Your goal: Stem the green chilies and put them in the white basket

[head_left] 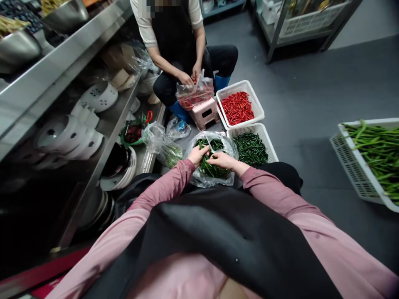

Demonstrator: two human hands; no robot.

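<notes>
An open clear plastic bag of green chillies stands in front of my knees. My left hand is at the bag's left side, its fingers closed round some green chillies. Close beside it, over the middle of the bag, my right hand has thumb and fingers pinched together; what it holds is too small to make out. Just beyond the bag to the right, a white basket holds more green chillies. Behind that one, another white basket contains red chillies.
Opposite me sits a person, hands in a bag of red chillies on a pink stool. Metal shelves with bowls and plates line the left. A basket of long green vegetables is at right.
</notes>
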